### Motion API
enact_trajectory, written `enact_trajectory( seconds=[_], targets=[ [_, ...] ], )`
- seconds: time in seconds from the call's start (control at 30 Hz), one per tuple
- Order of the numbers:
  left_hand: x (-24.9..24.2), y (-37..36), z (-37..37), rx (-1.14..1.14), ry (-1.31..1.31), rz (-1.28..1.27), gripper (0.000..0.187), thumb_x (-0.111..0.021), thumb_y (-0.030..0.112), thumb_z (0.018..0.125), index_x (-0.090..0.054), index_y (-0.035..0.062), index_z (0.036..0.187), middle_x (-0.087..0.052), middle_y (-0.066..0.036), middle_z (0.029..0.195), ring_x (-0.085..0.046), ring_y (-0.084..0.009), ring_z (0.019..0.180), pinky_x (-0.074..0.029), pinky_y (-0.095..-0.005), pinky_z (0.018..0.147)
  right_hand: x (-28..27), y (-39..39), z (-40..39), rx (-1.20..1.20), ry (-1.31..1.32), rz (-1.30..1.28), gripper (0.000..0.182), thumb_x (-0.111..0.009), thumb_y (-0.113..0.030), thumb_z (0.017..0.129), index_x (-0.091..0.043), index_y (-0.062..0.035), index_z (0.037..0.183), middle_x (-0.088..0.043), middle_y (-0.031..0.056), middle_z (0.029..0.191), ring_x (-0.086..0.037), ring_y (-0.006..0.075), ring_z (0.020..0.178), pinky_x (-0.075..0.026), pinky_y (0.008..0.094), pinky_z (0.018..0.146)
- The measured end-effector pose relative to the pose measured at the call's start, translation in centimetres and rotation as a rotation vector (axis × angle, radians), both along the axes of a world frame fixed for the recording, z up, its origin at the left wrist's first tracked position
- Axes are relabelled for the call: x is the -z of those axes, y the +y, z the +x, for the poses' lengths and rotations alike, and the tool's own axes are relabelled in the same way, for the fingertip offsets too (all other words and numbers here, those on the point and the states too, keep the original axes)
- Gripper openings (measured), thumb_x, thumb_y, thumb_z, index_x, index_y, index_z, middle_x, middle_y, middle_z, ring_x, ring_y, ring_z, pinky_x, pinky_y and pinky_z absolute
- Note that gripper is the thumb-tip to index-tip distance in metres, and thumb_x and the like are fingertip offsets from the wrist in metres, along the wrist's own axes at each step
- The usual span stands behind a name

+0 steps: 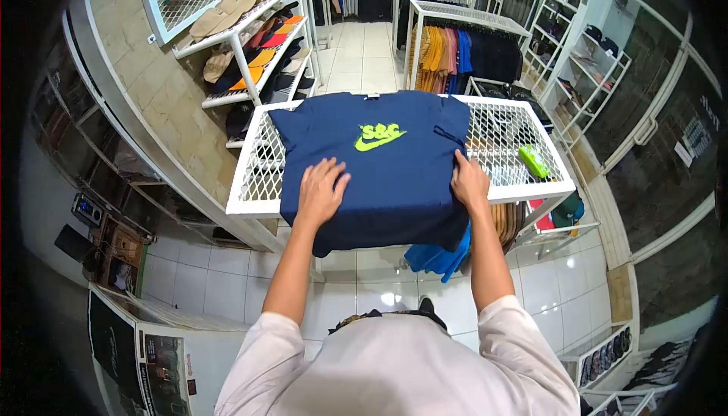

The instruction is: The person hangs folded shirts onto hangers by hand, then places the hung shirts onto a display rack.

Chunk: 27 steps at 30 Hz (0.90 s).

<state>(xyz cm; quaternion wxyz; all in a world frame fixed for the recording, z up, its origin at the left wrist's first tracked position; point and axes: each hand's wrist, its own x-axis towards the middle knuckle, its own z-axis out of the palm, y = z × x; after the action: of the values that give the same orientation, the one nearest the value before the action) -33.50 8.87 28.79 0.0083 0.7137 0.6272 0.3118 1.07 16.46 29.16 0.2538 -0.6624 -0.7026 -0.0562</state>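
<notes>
A navy blue T-shirt (pixel 364 181) lies spread front side up over a white mesh-topped rack (pixel 254 207), its neckline at the far side. Bright yellow-green lettering and a swoosh mark its chest. The lower hem hangs over the rack's near edge. My left hand (pixel 321 191) rests on the left part of the shirt, fingers spread and palm down. At the shirt's right side edge, just below the sleeve, my right hand (pixel 471 182) has its fingers drawn together on the fabric. Its fingertips are partly hidden.
A bright green object (pixel 534 162) lies on the mesh at the right. Blue garments (pixel 440 259) hang under the rack. Shelves of caps (pixel 235 10) stand at the left. Behind is a rack of hanging shirts (pixel 440 52); glass doors (pixel 656 105) are at the right.
</notes>
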Motion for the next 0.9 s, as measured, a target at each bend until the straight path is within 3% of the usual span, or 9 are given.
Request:
enact_trajectory(
  seconds=[0.1, 0.27, 0.43, 0.57, 0.63, 0.7, 0.77, 0.9],
  targets=[
    [-0.7, -4.6, 0.5, 0.072, -0.028, 0.109, 0.043, -0.069, 0.041, 0.093, -0.073, 0.01, 0.122, -0.065, -0.015, 0.135, -0.053, -0.035, 0.135, -0.031, -0.0538, 0.117, 0.1, -2.4, 1.0, -0.019, 0.155, 0.174, 0.034, -0.066, -0.025, 0.094, -0.069, -0.0109, 0.125, -0.067, 0.0213, 0.101, -0.067, 0.0434, 0.088, -0.055, 0.0502, 0.078],
    [0.5, -6.2, 0.8, 0.079, -0.173, 0.277, 0.018, -0.075, 0.014, 0.088, -0.079, 0.0074, 0.104, -0.076, -0.009, 0.11, -0.066, -0.0306, 0.117, -0.042, -0.0494, 0.105, -0.2, -6.0, 1.3, 0.063, 0.294, 0.082, 0.025, -0.066, -0.022, 0.094, -0.073, -0.0089, 0.114, -0.067, 0.0185, 0.101, -0.066, 0.0402, 0.093, -0.053, 0.047, 0.082],
    [-0.1, -9.3, 0.8, 0.08, -0.187, 0.259, 0.014, -0.076, 0.013, 0.086, -0.079, 0.005, 0.098, -0.077, -0.009, 0.105, -0.066, -0.0312, 0.114, -0.045, -0.0458, 0.101, -0.7, -9.8, 1.3, 0.091, 0.283, 0.017, 0.022, -0.067, -0.02, 0.094, -0.073, -0.0073, 0.111, -0.066, 0.0178, 0.099, -0.065, 0.038, 0.096, -0.052, 0.0458, 0.084],
    [-1.7, -9.2, 1.0, 0.106, -0.156, 0.212, 0.015, -0.079, 0.019, 0.084, -0.078, 0.0054, 0.092, -0.076, -0.008, 0.098, -0.066, -0.0292, 0.106, -0.047, -0.0436, 0.093, -2.1, -9.2, -0.4, 0.016, 0.198, 0.269, 0.02, -0.071, -0.015, 0.09, -0.072, -0.0041, 0.106, -0.065, 0.0179, 0.097, -0.064, 0.0372, 0.092, -0.052, 0.0455, 0.084],
    [-2.9, -6.6, 1.1, 0.02, -0.168, 0.25, 0.018, -0.077, 0.023, 0.086, -0.076, 0.005, 0.091, -0.074, -0.008, 0.096, -0.065, -0.0295, 0.098, -0.047, -0.0432, 0.088, -3.3, -7.4, -2.6, -0.214, 0.391, 0.25, 0.018, -0.072, -0.017, 0.089, -0.071, -0.0027, 0.1, -0.065, 0.0182, 0.095, -0.064, 0.0371, 0.091, -0.051, 0.0457, 0.081],
    [-2.7, -3.0, 0.5, -0.046, -0.128, 0.27, 0.022, -0.076, 0.026, 0.087, -0.075, 0.0051, 0.092, -0.071, -0.008, 0.093, -0.063, -0.0302, 0.092, -0.047, -0.0432, 0.084, -2.8, -4.6, -4.4, -0.306, 0.29, 0.192, 0.017, -0.072, -0.018, 0.089, -0.07, -0.0019, 0.093, -0.065, 0.0181, 0.091, -0.063, 0.0375, 0.088, -0.051, 0.0461, 0.079],
    [-1.3, -0.6, -0.2, -0.082, -0.09, 0.254, 0.022, -0.075, 0.026, 0.088, -0.075, 0.0054, 0.095, -0.069, -0.008, 0.094, -0.062, -0.0303, 0.094, -0.047, -0.0426, 0.085, -1.3, -2.2, -5.6, -0.262, 0.161, 0.18, 0.017, -0.072, -0.019, 0.088, -0.069, -0.0017, 0.089, -0.065, 0.0177, 0.086, -0.062, 0.0383, 0.086, -0.051, 0.0465, 0.077],
    [-1.1, 1.2, -0.4, -0.15, -0.048, 0.178, 0.022, -0.074, 0.023, 0.089, -0.075, 0.0062, 0.103, -0.066, -0.009, 0.103, -0.06, -0.0297, 0.103, -0.046, -0.0426, 0.09, 0.7, -1.4, -6.6, -0.133, 0.257, 0.293, 0.019, -0.073, -0.018, 0.086, -0.069, -0.0014, 0.094, -0.064, 0.0176, 0.099, -0.059, 0.0382, 0.095, -0.05, 0.0457, 0.085]
  ],
)
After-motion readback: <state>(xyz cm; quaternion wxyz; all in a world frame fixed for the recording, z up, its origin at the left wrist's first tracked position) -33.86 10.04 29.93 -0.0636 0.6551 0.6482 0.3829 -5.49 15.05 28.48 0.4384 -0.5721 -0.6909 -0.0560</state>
